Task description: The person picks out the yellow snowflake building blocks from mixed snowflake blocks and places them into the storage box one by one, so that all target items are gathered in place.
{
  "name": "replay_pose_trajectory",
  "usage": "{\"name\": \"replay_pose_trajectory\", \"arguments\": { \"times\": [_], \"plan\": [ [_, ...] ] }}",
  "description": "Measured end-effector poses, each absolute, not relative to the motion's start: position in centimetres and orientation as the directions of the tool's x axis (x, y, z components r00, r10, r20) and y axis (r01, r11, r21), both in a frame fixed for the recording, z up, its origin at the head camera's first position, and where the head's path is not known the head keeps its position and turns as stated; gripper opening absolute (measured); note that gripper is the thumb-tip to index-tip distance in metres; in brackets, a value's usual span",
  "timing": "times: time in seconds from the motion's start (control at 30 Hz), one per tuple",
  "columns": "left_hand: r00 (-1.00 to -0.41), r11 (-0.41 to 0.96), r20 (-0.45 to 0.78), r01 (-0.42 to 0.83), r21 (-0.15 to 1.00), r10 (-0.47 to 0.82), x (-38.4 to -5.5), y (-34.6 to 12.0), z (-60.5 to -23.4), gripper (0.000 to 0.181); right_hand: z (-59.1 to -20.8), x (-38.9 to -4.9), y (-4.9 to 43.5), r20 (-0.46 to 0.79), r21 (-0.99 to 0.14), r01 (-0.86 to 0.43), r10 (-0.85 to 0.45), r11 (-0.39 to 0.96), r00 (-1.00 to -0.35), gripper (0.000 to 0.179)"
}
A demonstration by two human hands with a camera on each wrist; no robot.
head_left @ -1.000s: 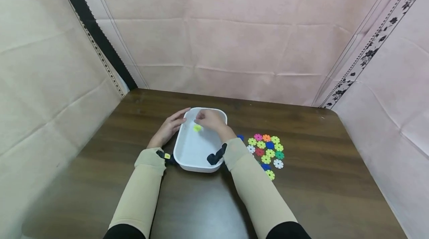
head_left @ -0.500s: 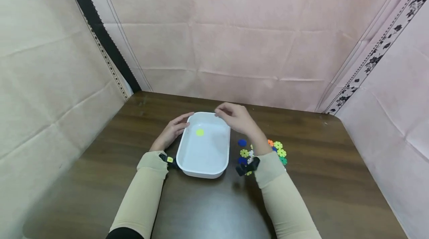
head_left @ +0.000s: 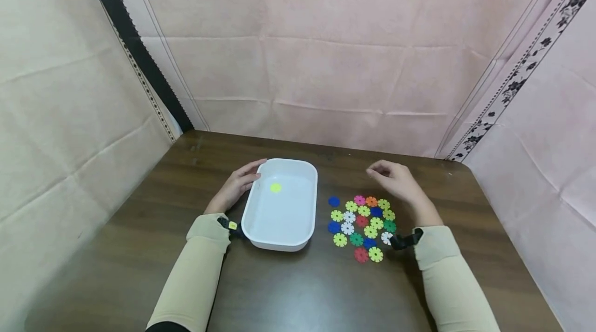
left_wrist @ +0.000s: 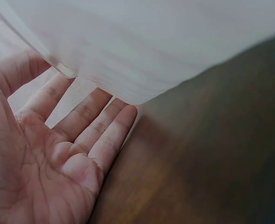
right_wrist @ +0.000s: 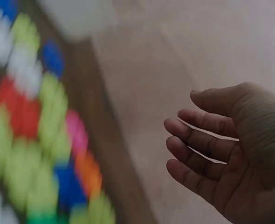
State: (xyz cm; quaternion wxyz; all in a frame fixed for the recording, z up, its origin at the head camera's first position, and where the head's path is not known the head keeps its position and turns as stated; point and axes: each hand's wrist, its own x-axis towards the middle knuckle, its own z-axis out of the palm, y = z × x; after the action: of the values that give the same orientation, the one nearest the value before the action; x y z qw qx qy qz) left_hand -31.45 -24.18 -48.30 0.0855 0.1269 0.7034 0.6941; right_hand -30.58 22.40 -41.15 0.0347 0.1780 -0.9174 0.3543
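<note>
Left hand [head_left: 234, 189]: a hard push could skid the white tray [head_left: 281, 221]; straight fingers touch its left wall, gripping nothing
Tray: one yellow disc [head_left: 276, 187] inside
Flower discs [head_left: 361, 221]: right of the tray; crowding could let a clumsy pick scatter neighbours
Right hand [head_left: 393, 180]: well right of the tray, fingers loosely bent, holding nothing
</note>
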Motion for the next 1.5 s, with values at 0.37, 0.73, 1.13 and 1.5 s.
{"name": "replay_pose_trajectory", "arguments": {
  "times": [0.37,0.73,1.13,1.5],
  "plan": [
    [-0.955,0.013,0.055,0.061,0.998,0.292,-31.3,-24.3,-48.1,0.049,-47.2,-30.4,29.4,0.044,-0.656,-0.293,-0.352,0.696,-0.935,0.039],
    [-0.956,-0.003,0.054,0.055,0.998,0.288,-31.3,-24.4,-47.9,0.050,-47.4,-30.6,29.4,0.083,-0.647,-0.351,-0.395,0.676,-0.915,0.033],
    [-0.954,0.003,0.053,0.056,0.998,0.296,-31.3,-23.9,-48.2,0.049,-48.1,-30.3,29.7,0.074,-0.635,-0.329,-0.369,0.699,-0.927,0.034],
    [-0.956,0.021,0.061,0.070,0.997,0.288,-31.4,-24.0,-47.9,0.050,-47.7,-30.6,29.8,0.053,-0.679,-0.262,-0.310,0.686,-0.949,0.038]
  ]
}}
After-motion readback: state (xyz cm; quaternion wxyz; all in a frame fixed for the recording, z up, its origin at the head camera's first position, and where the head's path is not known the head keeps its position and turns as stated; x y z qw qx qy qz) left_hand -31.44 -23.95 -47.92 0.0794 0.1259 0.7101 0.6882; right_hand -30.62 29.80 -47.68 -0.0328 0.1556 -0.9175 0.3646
